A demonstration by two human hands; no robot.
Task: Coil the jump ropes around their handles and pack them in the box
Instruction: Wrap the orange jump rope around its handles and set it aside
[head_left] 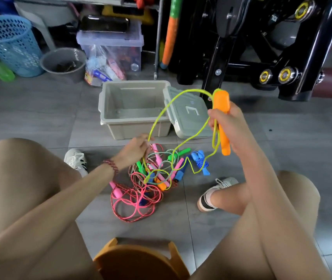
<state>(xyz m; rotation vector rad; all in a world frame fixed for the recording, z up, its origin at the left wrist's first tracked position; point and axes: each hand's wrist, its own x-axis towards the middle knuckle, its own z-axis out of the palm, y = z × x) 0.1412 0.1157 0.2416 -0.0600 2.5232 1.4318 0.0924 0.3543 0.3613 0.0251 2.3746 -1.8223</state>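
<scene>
Rope (162,116), yellow: right hand (226,126) grips orange handle (222,120) upright as winding core; left hand (135,149) pinches slack at 9 o'clock, keeping tension; box (108,110) open at 11.

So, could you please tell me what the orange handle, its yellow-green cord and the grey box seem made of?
The orange moulded handle in the right hand looks like smooth plastic: even colour, soft sheen. The thin yellow-green cord seems soft fibre, perhaps nylon; it hangs in limp curves. The open grey rectangular box looks like matt rigid plastic, with moulded rim.
</scene>
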